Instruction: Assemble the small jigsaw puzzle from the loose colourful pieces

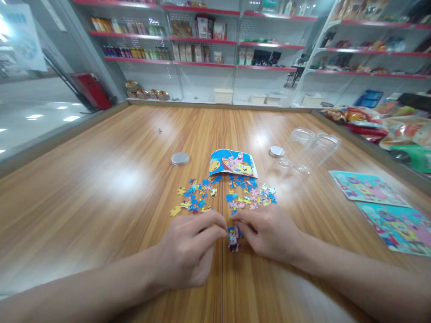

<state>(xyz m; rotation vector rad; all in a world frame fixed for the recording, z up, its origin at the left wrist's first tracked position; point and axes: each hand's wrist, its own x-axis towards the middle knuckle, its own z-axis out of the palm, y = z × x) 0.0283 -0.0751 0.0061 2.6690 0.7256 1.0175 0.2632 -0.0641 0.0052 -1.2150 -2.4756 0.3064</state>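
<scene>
We judged the jigsaw to be at an early stage. The curved SpongeBob picture sheet [233, 162] stood on the wood-grained counter [117, 233] as a likely reference, and nearly all the work lay on its near side. Well out from the sheet's near edge, we had a small jigsaw cluster [233, 241] showing a wide-eyed face; it looked like a few pieces put together, though we could not count them or be sure every joint was seated.

Our left hand [191, 246] was near and to the left of the sheet, its fingers drawn together at the tips beside the cluster; whether they pinched a piece, we could not tell. Our right hand [272, 231] was near and to the right of the sheet, index finger and thumb curled about the cluster's edge, and we could not tell whether they gripped it.

Most of the puzzle was left to do: just before the sheet lay loose pieces in two spreads, a left spread [193, 197] of blue and yellow and a right spread [252, 195] of blue and pink. A silver lid [180, 158] lay left of the sheet, and right of it stood two clear jars [326, 149]. Farther right of the sheet we had two flat cartoon pictures [372, 187]; we could not tell whether they were assembled puzzles.
</scene>
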